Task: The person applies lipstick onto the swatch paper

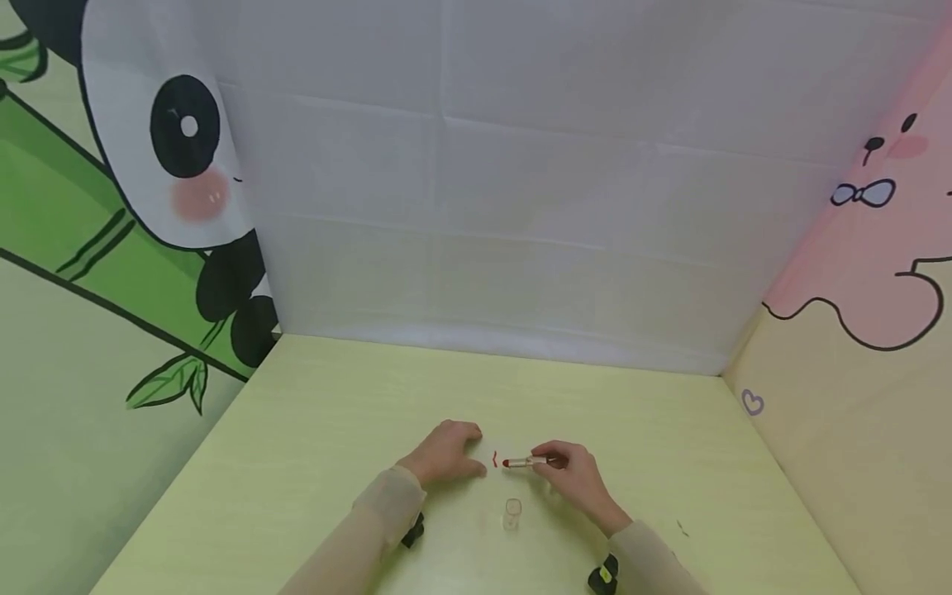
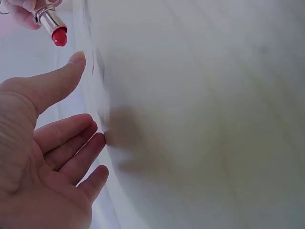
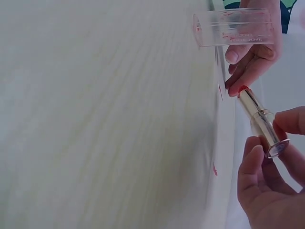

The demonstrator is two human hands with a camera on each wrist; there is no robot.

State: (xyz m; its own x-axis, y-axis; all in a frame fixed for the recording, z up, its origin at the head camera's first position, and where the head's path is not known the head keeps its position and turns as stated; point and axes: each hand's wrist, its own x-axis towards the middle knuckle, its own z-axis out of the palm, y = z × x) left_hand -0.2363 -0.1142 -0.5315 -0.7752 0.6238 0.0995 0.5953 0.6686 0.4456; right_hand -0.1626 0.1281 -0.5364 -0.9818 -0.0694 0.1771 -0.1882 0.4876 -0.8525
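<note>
My right hand (image 1: 578, 478) pinches a lipstick (image 1: 526, 462) with a gold-coloured tube. Its red tip is exposed and points left, toward my left hand. A short red mark (image 1: 495, 459) shows on the pale surface between the hands. My left hand (image 1: 444, 453) holds nothing; its fingers are spread apart from the thumb, and fingertips (image 2: 100, 138) appear to touch the surface. Nearer to me, between my forearms, a clear cap (image 1: 512, 514) is on the tabletop. The right wrist view also shows that cap, and another small red mark (image 3: 215, 170).
A pale yellow tabletop (image 1: 335, 397) extends around both hands. A white sheet (image 1: 521, 207) hangs behind it. Painted walls stand at both sides, with a panda (image 1: 119, 124) on the left. A small dark mark (image 1: 682, 529) is right of my right wrist.
</note>
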